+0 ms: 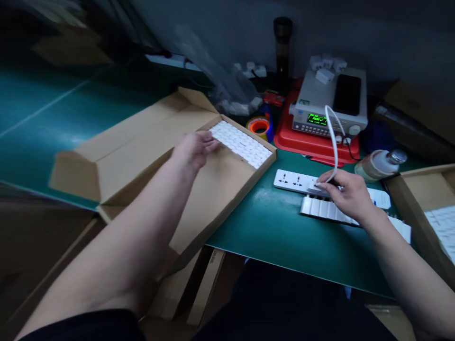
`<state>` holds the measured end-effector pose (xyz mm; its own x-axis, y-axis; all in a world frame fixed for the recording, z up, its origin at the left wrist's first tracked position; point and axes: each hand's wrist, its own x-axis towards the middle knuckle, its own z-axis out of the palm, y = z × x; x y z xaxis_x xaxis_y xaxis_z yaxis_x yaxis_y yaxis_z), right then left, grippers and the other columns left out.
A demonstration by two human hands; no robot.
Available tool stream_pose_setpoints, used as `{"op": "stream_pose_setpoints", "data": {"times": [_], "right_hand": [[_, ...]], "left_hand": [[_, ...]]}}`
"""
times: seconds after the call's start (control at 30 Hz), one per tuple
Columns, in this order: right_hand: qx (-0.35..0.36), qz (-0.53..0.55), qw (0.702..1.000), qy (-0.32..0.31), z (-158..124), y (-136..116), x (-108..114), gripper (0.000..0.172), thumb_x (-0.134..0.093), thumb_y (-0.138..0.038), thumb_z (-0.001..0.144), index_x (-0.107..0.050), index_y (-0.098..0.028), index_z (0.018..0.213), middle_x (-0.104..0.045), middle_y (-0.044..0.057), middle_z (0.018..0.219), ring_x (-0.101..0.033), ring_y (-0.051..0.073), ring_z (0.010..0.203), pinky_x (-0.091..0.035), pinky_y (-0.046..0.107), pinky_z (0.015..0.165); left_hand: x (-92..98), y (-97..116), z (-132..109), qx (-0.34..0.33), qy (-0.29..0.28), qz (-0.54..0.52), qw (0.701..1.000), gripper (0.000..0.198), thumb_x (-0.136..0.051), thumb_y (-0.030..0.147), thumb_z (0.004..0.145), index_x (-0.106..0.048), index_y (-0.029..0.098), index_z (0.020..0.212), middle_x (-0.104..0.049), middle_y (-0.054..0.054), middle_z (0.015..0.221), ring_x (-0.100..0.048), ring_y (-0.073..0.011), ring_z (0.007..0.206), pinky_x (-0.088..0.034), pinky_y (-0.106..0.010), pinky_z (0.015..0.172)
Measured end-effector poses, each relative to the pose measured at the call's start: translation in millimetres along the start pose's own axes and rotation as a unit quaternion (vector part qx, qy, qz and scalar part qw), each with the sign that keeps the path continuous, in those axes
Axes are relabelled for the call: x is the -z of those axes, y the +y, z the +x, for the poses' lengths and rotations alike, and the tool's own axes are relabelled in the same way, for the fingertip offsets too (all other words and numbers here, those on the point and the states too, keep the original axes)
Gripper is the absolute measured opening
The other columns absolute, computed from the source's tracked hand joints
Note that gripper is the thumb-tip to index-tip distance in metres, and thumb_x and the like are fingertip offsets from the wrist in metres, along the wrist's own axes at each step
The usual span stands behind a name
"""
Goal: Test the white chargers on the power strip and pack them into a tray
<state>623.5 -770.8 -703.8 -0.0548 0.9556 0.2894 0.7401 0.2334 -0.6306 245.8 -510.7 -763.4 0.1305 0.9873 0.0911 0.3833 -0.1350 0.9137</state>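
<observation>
Our left grip lies flat, fingers together and not clamped, its fingertips against the edge of a white keyboard. The keyboard sits in a corner of an opened cardboard box. Our right grip is closed on a white plug at a power strip, with the plug's cable looping up towards a bench power supply on a red tray. A ribbed white strip lies just below that grip on the green worktop, and a bottle stands near it.

The box seems to overhang the worktop edge, so heavy pressure on the keyboard could tip the box or slide the keyboard out. A sharp tug on the plug could drag the loose power strip or pull the cable against the power supply. A wide swing of our right arm could knock the bottle over.
</observation>
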Motion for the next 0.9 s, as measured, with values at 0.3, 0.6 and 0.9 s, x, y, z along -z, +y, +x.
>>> {"op": "stream_pose_setpoints", "data": {"times": [0.3, 0.6, 0.9], "right_hand": [[-0.080, 0.020, 0.997, 0.009, -17, 16, 29, 0.011, -0.064, -0.029, 0.091, -0.069, -0.021, 0.086, -0.073, 0.003, 0.085, -0.067, 0.019, 0.077, -0.052, 0.034, 0.072], [0.031, -0.132, 0.990, -0.039, -25, 13, 20, 0.011, -0.052, -0.020, 0.096, -0.058, -0.021, 0.088, -0.068, 0.007, 0.093, -0.065, 0.022, 0.086, -0.049, 0.034, 0.074], [0.042, -0.132, 0.990, -0.022, -27, 14, 14, 0.011, -0.050, -0.019, 0.096, -0.058, -0.021, 0.089, -0.069, 0.009, 0.094, -0.065, 0.022, 0.086, -0.048, 0.034, 0.071]], "left_hand": [[-90.5, 115, -153, -0.112, -0.147, 0.100, 0.978, 0.041, -0.063, 0.039, 0.090, -0.057, 0.024, 0.128, -0.070, -0.010, 0.113, -0.071, -0.0266, 0.094, -0.062, -0.051, 0.081], [-205.0, 87, -239, -0.249, -0.108, 0.194, 0.943, 0.084, -0.073, 0.042, 0.089, -0.025, 0.019, 0.153, -0.057, -0.022, 0.136, -0.060, -0.0377, 0.123, -0.055, -0.053, 0.097], [-202.1, 91, -237, -0.260, -0.184, 0.272, 0.908, 0.051, -0.071, 0.033, 0.089, -0.057, 0.024, 0.137, -0.059, -0.019, 0.132, -0.061, -0.0380, 0.118, -0.054, -0.054, 0.092]]}}
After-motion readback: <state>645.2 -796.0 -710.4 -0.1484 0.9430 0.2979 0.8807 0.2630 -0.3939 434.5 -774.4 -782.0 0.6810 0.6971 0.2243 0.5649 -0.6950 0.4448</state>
